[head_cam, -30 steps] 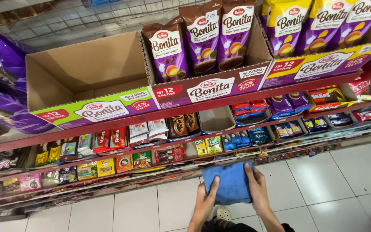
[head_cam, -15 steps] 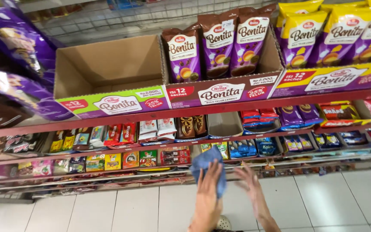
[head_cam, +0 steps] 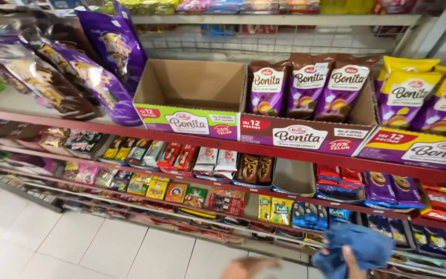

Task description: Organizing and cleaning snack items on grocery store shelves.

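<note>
Head view puts the blue cloth (head_cam: 360,250) at the bottom right of what I can see, bunched into a loose wad. My right hand (head_cam: 351,264) has it: only a finger or thumb shows, rising from the bottom edge and pressed against the cloth's lower front, so I read the hand as closed on the fabric, though most of it is cut off. My left hand (head_cam: 248,267) sits to the left of the cloth, well apart from it, low at the frame edge and blurred; I cannot tell how far open it is, and I see nothing in it.

Just behind and above the cloth are the lowest shelf rows, with blue snack packets (head_cam: 311,214) and yellow-green sachets (head_cam: 274,209) to the cloth's upper left. Higher above the cloth, the red shelf rail (head_cam: 223,140) runs across, carrying display cartons. Almost straight above the cloth stands the brown carton (head_cam: 305,135) with three upright brown-and-purple cake packs (head_cam: 305,85). Left of that carton, farther from the cloth, is an empty cardboard carton (head_cam: 194,90) with a green front. Up and right of the cloth stand yellow-and-purple packs (head_cam: 414,95). Far up-left of the cloth lean large purple bags (head_cam: 104,67). Left of the cloth, beneath the shelving, lies white tiled floor (head_cam: 52,243).
</note>
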